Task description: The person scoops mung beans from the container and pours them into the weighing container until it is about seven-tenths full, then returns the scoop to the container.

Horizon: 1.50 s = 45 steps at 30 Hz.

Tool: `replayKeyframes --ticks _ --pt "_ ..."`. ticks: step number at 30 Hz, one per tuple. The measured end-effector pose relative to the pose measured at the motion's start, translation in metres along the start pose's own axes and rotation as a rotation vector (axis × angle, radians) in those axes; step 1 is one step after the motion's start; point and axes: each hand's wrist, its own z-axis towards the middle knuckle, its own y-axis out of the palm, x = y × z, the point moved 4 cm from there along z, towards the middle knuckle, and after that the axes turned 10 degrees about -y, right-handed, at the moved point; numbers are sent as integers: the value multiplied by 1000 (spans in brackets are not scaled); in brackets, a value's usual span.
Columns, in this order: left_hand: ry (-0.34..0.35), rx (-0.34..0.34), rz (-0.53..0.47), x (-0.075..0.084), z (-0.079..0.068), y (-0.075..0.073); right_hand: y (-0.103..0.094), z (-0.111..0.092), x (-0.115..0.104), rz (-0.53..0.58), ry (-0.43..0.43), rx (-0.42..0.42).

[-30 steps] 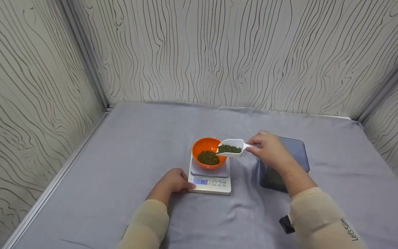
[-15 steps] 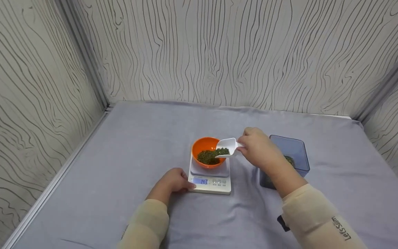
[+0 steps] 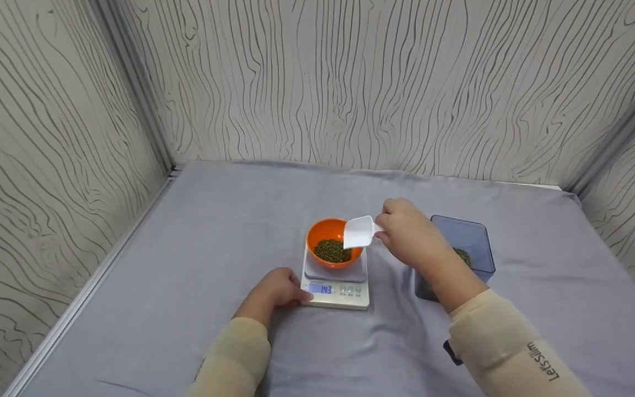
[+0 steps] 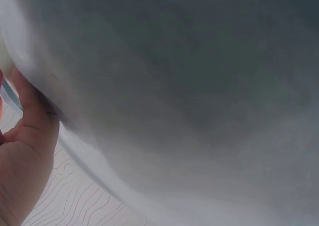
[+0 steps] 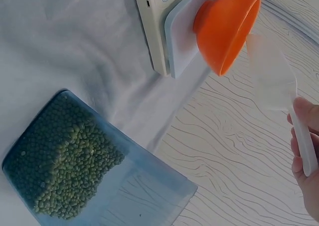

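Observation:
My right hand grips a white scoop by its handle, tilted with its lip over the right side of an orange bowl. No beans show in the scoop. Small green beans, like mung beans, lie in the bottom of the bowl. The bowl stands on a white kitchen scale with a lit display that seems to read 143. My left hand holds the scale's front left edge, thumb on top by the display. In the right wrist view, fingers and thumb wrap the handle of the scoop.
A clear bluish container with more green beans stands right of the scale, partly hidden by my right forearm. Grey cloth covers the table. Patterned panels rise behind and at both sides.
My right hand has moved left and tipped the scoop, and its beans have poured into the bowl. The display still seems to read 143. My left hand has stayed put.

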Motion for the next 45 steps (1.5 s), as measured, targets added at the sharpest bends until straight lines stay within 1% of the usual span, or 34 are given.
replayKeyframes --ticks 4,6,12,17,21,26,32,39,45 --pt "30 11 12 1 -1 0 1 0 -1 -4 -16 17" --pt "33 12 16 1 -2 0 1 0 0 0 -14 24" --pt "14 8 13 1 -2 0 2 -8 10 54 1 66" --pt "8 8 20 2 -2 0 -2 -21 27 109 50 130" --pt "5 9 22 1 -2 0 -10 -34 42 147 114 162" --pt "1 5 15 1 -2 0 -24 -50 58 190 200 127" --pt "1 4 -3 0 -1 0 -41 -72 77 172 276 91" --pt "-11 -1 -18 -1 -1 1 -49 -97 97 152 318 98" --pt "-32 -4 -26 0 -2 1 -53 -114 111 139 363 53"
